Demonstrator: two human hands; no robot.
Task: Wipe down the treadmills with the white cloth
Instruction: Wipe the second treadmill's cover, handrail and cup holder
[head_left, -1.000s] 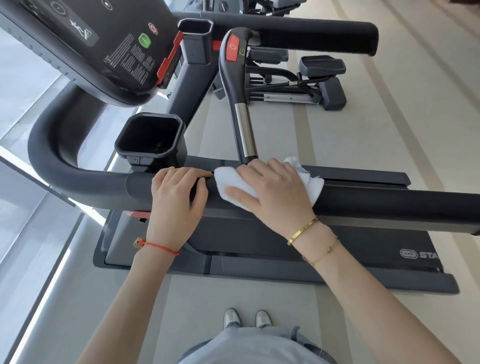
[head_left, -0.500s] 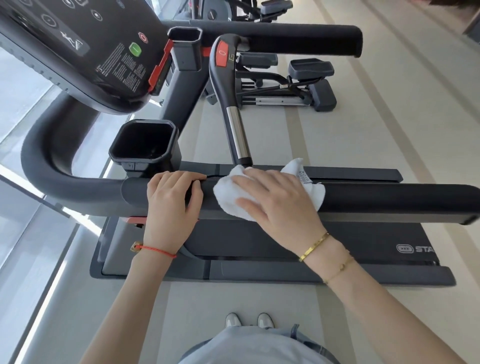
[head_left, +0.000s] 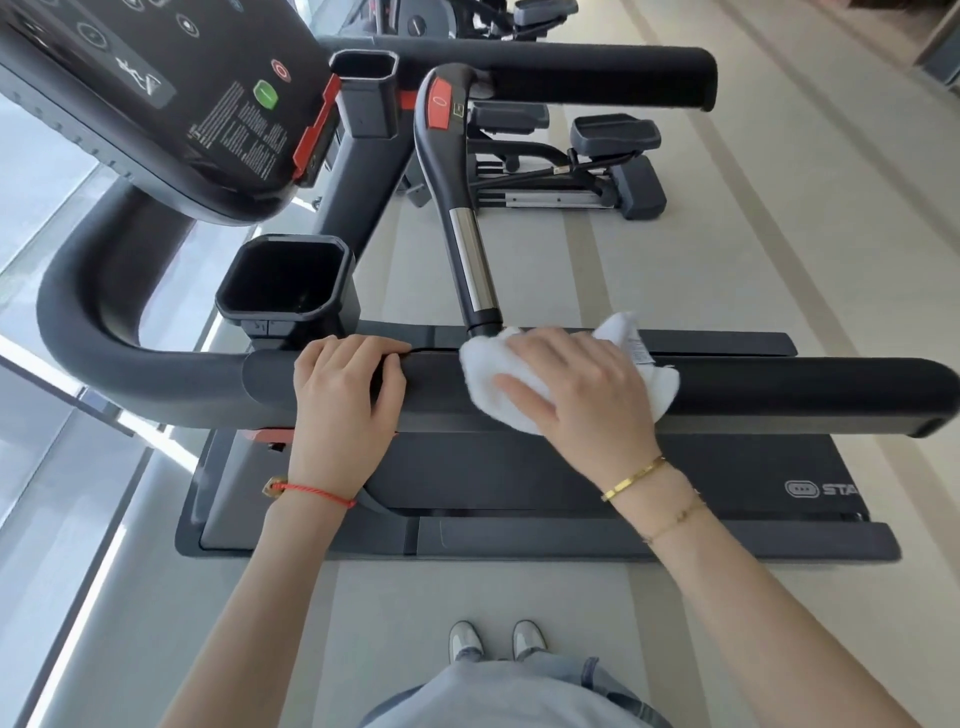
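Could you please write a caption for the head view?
Right hand presses white cloth on treadmill handrail; left hand grips it.

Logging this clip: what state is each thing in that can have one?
white cloth: bunched, draped over the handrail.
right hand: flat on the cloth, pressing.
left hand: fingers curled over the handrail.
cup holder: looks empty.
treadmill belt: nothing on it.

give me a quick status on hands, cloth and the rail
Left hand grips near handrail. Right hand presses white cloth flat on it. Chrome post meets cloth's far edge.
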